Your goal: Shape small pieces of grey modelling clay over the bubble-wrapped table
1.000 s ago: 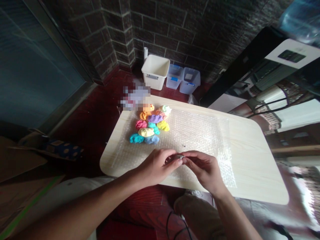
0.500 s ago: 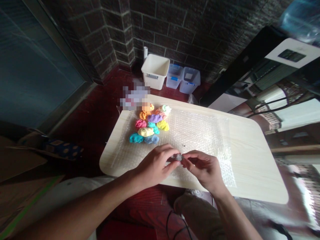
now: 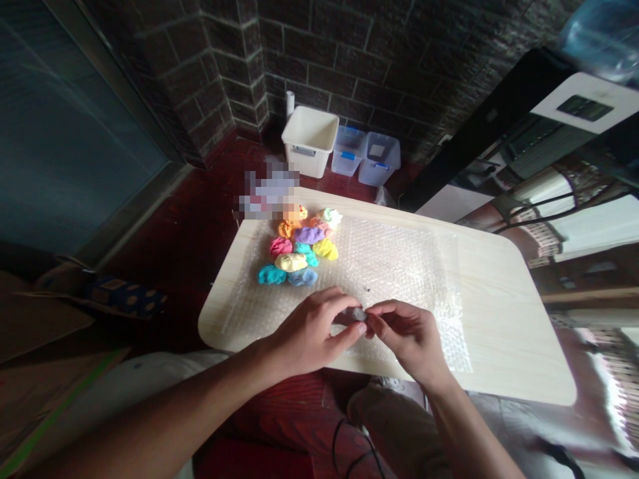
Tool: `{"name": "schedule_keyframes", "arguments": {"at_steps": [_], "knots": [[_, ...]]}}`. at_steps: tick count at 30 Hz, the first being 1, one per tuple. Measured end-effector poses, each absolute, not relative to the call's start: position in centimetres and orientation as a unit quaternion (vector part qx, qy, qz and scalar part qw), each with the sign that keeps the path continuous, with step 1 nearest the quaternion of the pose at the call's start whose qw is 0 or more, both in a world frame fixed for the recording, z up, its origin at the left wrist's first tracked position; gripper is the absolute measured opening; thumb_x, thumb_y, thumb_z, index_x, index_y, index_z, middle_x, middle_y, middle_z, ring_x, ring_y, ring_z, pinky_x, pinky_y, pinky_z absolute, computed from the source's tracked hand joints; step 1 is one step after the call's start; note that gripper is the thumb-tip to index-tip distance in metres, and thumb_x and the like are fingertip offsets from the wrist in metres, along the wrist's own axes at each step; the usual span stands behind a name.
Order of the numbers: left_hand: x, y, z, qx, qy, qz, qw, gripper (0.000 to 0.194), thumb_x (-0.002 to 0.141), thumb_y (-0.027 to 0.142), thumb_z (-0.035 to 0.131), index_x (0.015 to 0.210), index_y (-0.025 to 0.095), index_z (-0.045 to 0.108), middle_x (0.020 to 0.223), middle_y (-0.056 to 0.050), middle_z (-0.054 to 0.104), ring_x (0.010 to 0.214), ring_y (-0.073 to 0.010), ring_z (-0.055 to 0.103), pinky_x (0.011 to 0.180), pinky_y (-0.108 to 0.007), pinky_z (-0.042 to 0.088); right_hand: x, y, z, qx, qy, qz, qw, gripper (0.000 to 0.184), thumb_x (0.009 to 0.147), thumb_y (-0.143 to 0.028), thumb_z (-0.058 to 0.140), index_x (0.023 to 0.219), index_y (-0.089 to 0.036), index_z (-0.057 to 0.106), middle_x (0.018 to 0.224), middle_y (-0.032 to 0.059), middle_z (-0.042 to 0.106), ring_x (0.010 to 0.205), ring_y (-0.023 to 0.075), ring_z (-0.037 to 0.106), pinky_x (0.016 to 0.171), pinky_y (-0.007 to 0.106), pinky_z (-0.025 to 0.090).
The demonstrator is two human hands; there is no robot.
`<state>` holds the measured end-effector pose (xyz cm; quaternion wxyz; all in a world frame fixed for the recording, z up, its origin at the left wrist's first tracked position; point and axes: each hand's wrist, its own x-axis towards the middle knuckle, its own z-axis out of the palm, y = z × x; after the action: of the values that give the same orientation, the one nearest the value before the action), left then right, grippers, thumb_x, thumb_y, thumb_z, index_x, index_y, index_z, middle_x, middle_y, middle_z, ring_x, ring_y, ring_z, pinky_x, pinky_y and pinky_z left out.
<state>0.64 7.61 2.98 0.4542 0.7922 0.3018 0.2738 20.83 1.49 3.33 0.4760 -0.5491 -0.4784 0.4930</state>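
Observation:
My left hand (image 3: 319,330) is closed around a small grey lump of modelling clay (image 3: 357,314), with fingers and thumb on either side of it. Thumb and fingertips of my right hand (image 3: 408,336) pinch the same lump at its right end. Both hands are held low over a sheet of bubble wrap (image 3: 399,259). A tiny dark crumb (image 3: 368,290) lies on the wrap just beyond the fingers. To the left sit several soft clay lumps, among them a pale yellow one (image 3: 291,263), a purple one (image 3: 309,235), a teal one (image 3: 272,275) and a blue-grey one (image 3: 302,277).
The wooden-topped table (image 3: 514,319) has rounded corners. Behind it, a cream bin (image 3: 309,143) and two clear plastic boxes (image 3: 348,152) stand on the floor by a brick wall. A dark water dispenser (image 3: 499,126) is at the right.
My left thumb has slid slightly to the right along the grey lump. My right hand's fingers have shifted a little. The coloured lumps have stayed put.

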Motion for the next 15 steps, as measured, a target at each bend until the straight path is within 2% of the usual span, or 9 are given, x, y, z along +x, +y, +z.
{"name": "schedule_keyframes", "arguments": {"at_steps": [3,8,15], "knots": [[0.7,7.71,2.76,0.785,0.298,0.3,0.453,0.014,0.098,0.026,0.064,0.105,0.015,0.069,0.093,-0.005,0.067,0.089,-0.0185,0.064,0.079,-0.029,0.046,20.86,1.51,3.13,-0.529,-0.493,0.491,0.485,0.009,0.087,-0.025,0.083,0.095,-0.021,0.084,0.076,0.0055,0.079,0.063,0.0171,0.072,0.061,0.028,0.061],[0.67,7.86,2.78,0.779,0.3,0.302,0.46,0.015,0.102,0.025,0.058,0.097,0.016,0.069,0.088,-0.002,0.066,0.084,-0.0166,0.062,0.076,-0.028,0.044,21.03,1.31,2.63,-0.51,-0.539,0.458,0.49,0.02,0.087,-0.016,0.081,0.104,-0.026,0.083,0.092,0.0057,0.08,0.076,0.0182,0.075,0.072,0.03,0.063],[0.58,7.67,3.07,0.786,0.304,0.274,0.462,0.018,0.102,0.027,0.058,0.094,0.016,0.07,0.087,-0.002,0.067,0.085,-0.017,0.063,0.075,-0.028,0.043,20.91,1.02,2.99,-0.545,-0.589,0.39,0.451,0.011,0.088,-0.017,0.079,0.096,-0.022,0.082,0.084,0.0062,0.08,0.069,0.0188,0.075,0.065,0.028,0.063]]}}
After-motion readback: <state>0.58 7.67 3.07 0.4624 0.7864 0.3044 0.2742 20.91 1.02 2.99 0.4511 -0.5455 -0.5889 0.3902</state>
